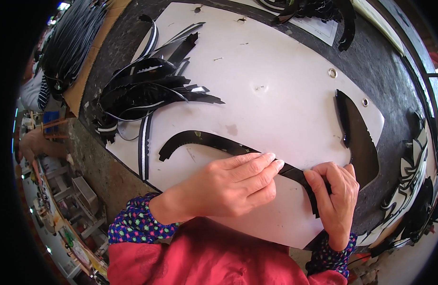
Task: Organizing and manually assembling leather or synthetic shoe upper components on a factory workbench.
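A curved black strip with notched edges lies in an arch across the near part of a white board. My left hand is over its middle, fingers pressed together with the tips on the strip; the thumb is hidden. Farther right, my right hand grips the strip between thumb and bent fingers, and the strip's end hangs down just left of the palm. Beyond the right hand lies a wide black piece with a curved outline, partly covered by the fingers.
The white board has metal eyelets near its right edge and rests on a dark tabletop. A pile of black strips with white stripes is at its left. Bundled black strips sit far left, white and black pieces at right.
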